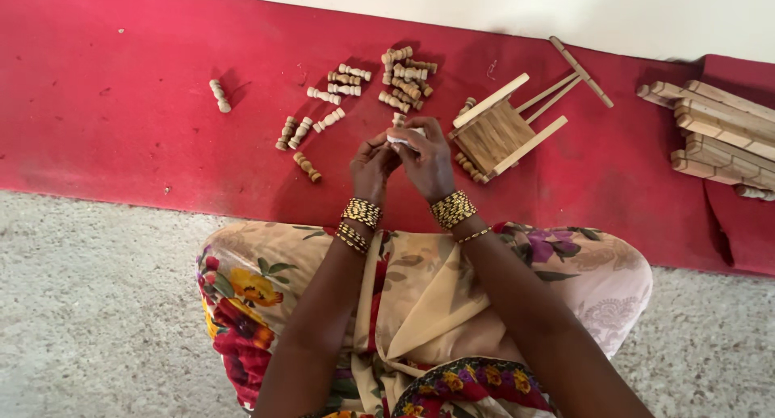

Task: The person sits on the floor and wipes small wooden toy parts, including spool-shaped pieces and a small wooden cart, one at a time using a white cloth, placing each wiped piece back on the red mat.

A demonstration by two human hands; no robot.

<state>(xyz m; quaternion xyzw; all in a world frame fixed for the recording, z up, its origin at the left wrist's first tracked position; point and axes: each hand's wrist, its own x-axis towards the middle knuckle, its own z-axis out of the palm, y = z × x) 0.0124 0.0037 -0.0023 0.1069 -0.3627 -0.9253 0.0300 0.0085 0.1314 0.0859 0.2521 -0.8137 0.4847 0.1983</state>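
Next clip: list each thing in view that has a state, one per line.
left hand: raised, fingers pinched on small white piece
right hand: raised, fingers on the same piece
small white piece: held between both hands, mostly hidden
turned wooden pegs: loose, scattered on red mat
wooden frame: lying on mat, partly assembled
wooden slats: stacked at right

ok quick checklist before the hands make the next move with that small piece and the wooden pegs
1. Small pale piece pinched between both hands: ok, left hand and right hand meet on it.
2. What the piece is: cannot tell, the fingers cover most of it.
3. Turned wooden pegs on the red mat: ok, scattered just beyond the hands.
4. Small wooden frame: ok, lying beside the right hand.
5. One stray peg: not ok, apart from the rest on the left.
6. Stacked wooden pieces: ok, piled at far right.
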